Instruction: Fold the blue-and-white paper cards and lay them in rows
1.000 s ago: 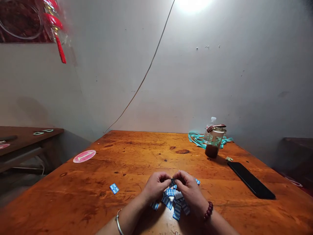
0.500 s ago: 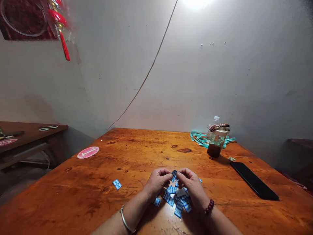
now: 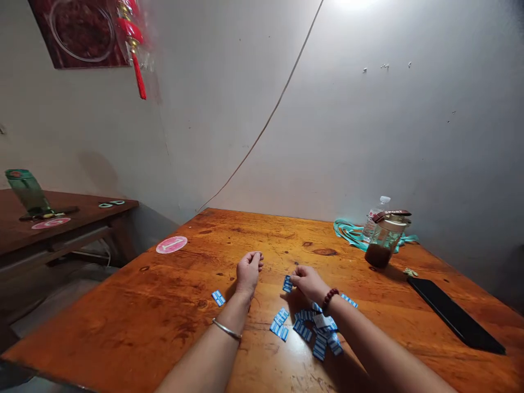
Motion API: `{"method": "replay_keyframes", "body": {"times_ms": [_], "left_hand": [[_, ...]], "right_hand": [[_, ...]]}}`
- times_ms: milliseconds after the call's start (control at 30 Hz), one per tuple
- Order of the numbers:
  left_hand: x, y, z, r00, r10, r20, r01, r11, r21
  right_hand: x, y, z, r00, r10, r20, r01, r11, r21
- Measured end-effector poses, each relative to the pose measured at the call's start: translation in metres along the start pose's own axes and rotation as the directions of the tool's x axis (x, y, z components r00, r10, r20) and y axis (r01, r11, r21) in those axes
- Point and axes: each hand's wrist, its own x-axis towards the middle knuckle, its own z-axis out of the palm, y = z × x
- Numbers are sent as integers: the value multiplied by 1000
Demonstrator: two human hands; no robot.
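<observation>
My right hand (image 3: 310, 282) pinches a small flat blue-and-white patterned piece (image 3: 287, 284) by its edge, just above the wooden table (image 3: 262, 229). To its left, my left hand (image 3: 249, 271) has its fingers curled and pressed together; whatever they hold, if anything, is hidden. Below the right wrist lies a loose pile of similar blue-and-white pieces (image 3: 320, 345), with a plain white one (image 3: 323, 322) on top. A smaller cluster of pieces (image 3: 279, 324) rests left of the pile. One single piece (image 3: 218, 298) sits apart, left of my left hand.
A black phone (image 3: 454, 315) lies on the right. Behind it stand a cup with dark liquid (image 3: 379, 254), a clear plastic bottle (image 3: 371, 221) and a turquoise strap (image 3: 347, 232). A pink round sticker (image 3: 171, 245) is at left. Another table (image 3: 82, 204) holds a green bottle (image 3: 27, 191).
My hands have parted: the left moved up and away, the right keeps a piece. A small cluster now shows left of the pile. The view has turned left.
</observation>
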Motion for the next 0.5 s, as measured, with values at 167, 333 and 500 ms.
{"method": "replay_keyframes", "body": {"times_ms": [167,333,500], "left_hand": [[-1,-6,1,1000,-14,22,14,1000,-1],[0,-10,2,998,-38,55,37,999,10],[-1,-11,4,995,-56,84,53,998,41]], "right_hand": [[27,6,25,1000,2,-28,-8,979,-204],[23,12,28,992,-78,-97,34,921,-389],[17,11,33,987,-112,-111,43,868,-495]]}}
